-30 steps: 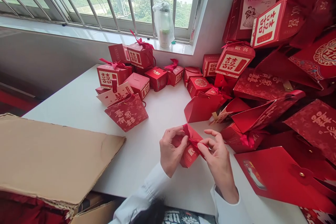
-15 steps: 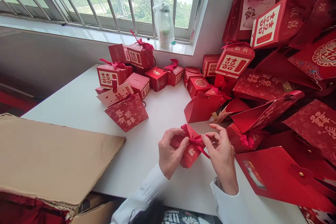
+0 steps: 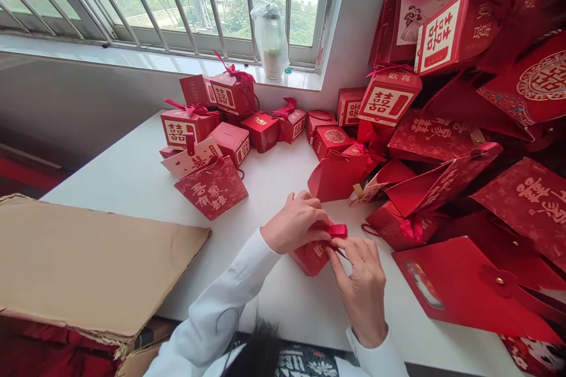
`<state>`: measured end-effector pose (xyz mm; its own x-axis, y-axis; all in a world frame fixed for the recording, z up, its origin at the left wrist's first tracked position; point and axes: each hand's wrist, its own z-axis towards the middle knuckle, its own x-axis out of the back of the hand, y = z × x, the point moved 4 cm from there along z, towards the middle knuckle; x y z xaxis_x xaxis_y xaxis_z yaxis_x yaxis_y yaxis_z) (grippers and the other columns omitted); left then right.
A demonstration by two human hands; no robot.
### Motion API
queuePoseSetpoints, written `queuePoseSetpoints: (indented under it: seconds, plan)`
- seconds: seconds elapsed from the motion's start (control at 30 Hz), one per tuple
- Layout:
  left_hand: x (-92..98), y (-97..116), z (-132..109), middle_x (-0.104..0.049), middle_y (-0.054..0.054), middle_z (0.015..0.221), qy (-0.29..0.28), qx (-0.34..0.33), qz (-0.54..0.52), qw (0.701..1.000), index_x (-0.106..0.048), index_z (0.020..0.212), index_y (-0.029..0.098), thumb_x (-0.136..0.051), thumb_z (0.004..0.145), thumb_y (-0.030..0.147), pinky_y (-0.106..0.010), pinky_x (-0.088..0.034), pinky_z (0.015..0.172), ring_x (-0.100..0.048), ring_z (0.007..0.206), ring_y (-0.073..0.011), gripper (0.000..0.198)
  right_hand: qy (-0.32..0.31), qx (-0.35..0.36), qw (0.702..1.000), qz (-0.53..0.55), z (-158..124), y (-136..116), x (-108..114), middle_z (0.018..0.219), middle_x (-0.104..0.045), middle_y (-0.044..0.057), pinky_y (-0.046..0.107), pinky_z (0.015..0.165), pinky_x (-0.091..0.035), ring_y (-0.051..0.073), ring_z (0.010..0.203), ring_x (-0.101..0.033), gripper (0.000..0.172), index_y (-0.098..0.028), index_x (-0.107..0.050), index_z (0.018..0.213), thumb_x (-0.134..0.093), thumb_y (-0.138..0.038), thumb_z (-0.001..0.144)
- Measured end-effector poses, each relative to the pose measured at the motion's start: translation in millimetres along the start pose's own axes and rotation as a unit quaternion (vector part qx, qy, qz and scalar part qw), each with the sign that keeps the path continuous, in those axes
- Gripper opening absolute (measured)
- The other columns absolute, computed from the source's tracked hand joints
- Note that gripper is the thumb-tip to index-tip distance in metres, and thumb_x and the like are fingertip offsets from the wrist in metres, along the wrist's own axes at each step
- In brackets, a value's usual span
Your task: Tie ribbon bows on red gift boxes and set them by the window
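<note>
A small red gift box (image 3: pixel 308 261) with light lettering sits on the white table (image 3: pixel 274 312) in front of me. Across its top, my left hand (image 3: pixel 295 224) is closed with curled fingers on the red ribbon (image 3: pixel 338 231); a loop of it sticks out past the fingertips. My right hand (image 3: pixel 363 283) pinches the ribbon at the box's right side, thumb and forefinger together. A thin dark red strand shows by the right fingertips. Both hands cover much of the bow and the box's top.
Red boxes (image 3: pixel 232 94) and a slanted gift bag (image 3: pixel 212 188) stand at the back left. A tall heap of red boxes and bags (image 3: pixel 442 300) fills the right side. An open cardboard carton (image 3: pixel 97 265) is at the left. A bagged bottle (image 3: pixel 271 47) stands on the windowsill.
My left hand has moved from the box's left side to over its top, palm down. My right hand has shifted slightly down and left, still at the ribbon. The view has shifted slightly.
</note>
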<state>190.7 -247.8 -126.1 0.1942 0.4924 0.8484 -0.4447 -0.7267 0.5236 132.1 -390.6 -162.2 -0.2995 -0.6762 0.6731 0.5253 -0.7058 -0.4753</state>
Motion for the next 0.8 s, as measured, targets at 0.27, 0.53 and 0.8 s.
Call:
queuePoseSetpoints:
  seconds: [0.27,0.53,0.8]
  plan:
    - [-2.5,-10,4,-0.065,-0.001,0.078,0.001,0.077,-0.039,0.996,-0.060,0.072,0.018,-0.056,0.088,0.027,-0.026,-0.040,0.074,-0.054,0.081,-0.0173,0.019,0.032,0.061,0.997,-0.023,7,-12,3,0.081,-0.064,0.004,0.035,0.077,-0.041,0.018,0.078,-0.053,0.010,-0.018,-0.061,0.093,-0.055,-0.011,0.089]
    - [-8.9,-12,-3,-0.062,-0.001,0.077,0.049,0.107,-0.049,0.992,-0.055,0.072,0.018,-0.050,0.091,0.028,-0.028,-0.040,0.074,-0.051,0.080,-0.0176,0.022,-0.001,0.124,0.989,-0.084,2,-23,0,0.074,-0.062,0.004,0.037,0.077,-0.039,0.019,0.075,-0.051,0.017,-0.016,-0.062,0.091,-0.050,-0.004,0.088]
    - [-11.5,-15,-3,-0.063,0.000,0.074,0.093,0.082,-0.068,0.990,-0.056,0.069,0.019,-0.055,0.087,0.026,-0.027,-0.041,0.069,-0.051,0.074,-0.0159,0.019,-0.004,0.137,0.985,-0.106,1,-26,10,0.078,-0.062,0.004,0.037,0.078,-0.039,0.019,0.078,-0.052,0.019,-0.018,-0.060,0.096,-0.051,-0.004,0.087]
